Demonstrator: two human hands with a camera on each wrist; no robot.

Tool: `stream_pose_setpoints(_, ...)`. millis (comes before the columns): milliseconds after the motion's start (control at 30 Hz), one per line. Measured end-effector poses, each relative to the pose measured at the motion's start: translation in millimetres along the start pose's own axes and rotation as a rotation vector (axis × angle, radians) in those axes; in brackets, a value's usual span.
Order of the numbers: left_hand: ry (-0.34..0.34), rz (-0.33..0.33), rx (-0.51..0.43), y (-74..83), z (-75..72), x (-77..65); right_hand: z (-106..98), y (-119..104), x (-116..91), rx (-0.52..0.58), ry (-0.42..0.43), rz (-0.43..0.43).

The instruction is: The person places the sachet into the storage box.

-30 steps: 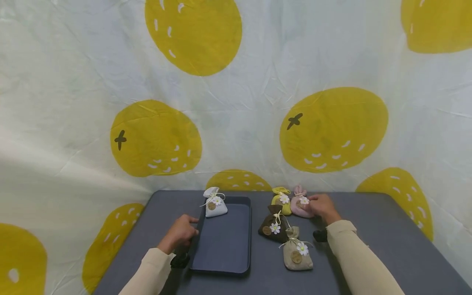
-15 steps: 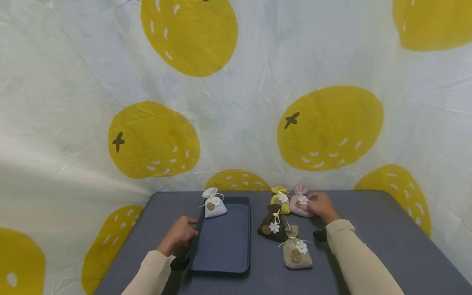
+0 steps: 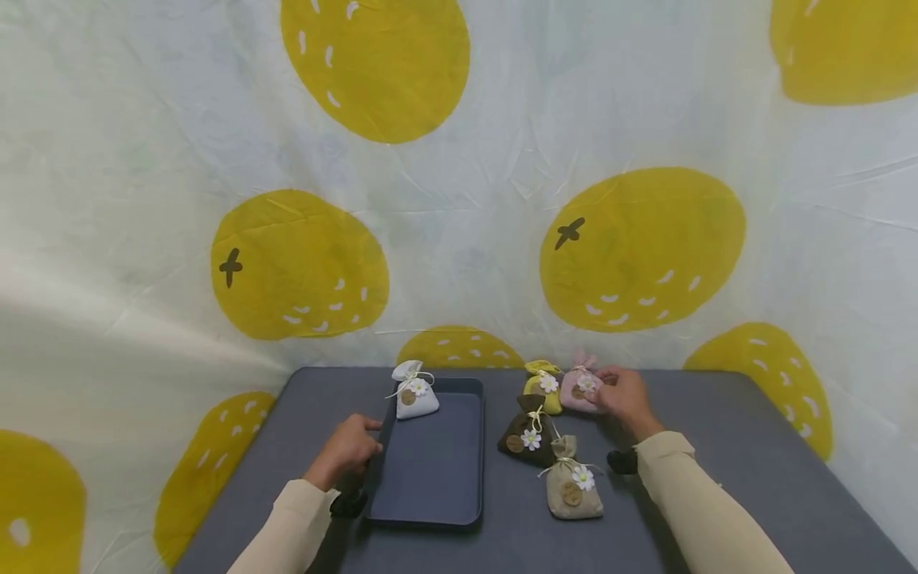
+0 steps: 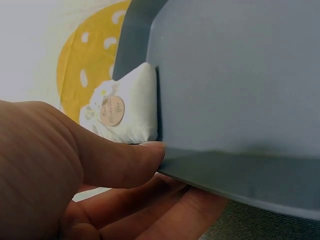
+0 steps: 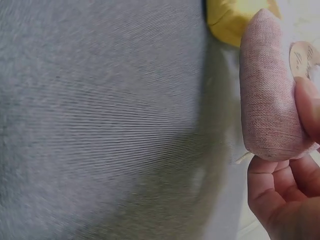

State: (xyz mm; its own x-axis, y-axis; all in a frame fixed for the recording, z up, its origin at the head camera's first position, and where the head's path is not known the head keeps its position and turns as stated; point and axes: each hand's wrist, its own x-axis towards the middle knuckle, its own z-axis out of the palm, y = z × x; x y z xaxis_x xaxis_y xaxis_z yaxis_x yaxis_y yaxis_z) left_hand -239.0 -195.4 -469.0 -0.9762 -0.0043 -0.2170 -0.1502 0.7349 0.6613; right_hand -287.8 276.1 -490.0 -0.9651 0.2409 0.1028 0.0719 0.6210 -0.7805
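Note:
My left hand (image 3: 349,448) grips the left wall of a dark grey tray (image 3: 429,478); in the left wrist view the thumb is over the rim and the fingers are beneath. A white drawstring sachet (image 3: 417,399) with a flower and round tag leans in the tray's far left corner. At the back right, my right hand (image 3: 627,399) pinches a pink sachet (image 5: 267,95) by its side between thumb and fingers. Left of the pink one is a yellow sachet (image 3: 534,389). Nearer stand a dark brown sachet (image 3: 518,423) and a beige sachet (image 3: 562,504).
Everything rests on a dark grey table (image 3: 724,462). Behind it hangs a pale cloth (image 3: 466,263) printed with big yellow fruits. The brown and beige sachets lie between the tray and the right forearm (image 3: 706,498).
The lower end of the pink sachet has risen slightly in my right hand. My left hand stays on the tray's edge. The head view has shifted a little.

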Motion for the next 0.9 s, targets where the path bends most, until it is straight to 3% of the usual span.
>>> stream_pose_setpoints(300, -0.003, -0.006, -0.004, 1.4, 0.8, -4.3, -8.8, -13.7, -1.3, 0.016, 0.036, -0.083)
stream_pose_setpoints(900, 0.005, 0.008, 0.013, 2.7, -0.2, -1.8, -17.5, -53.4, -9.3, 0.051, 0.030, -0.237)
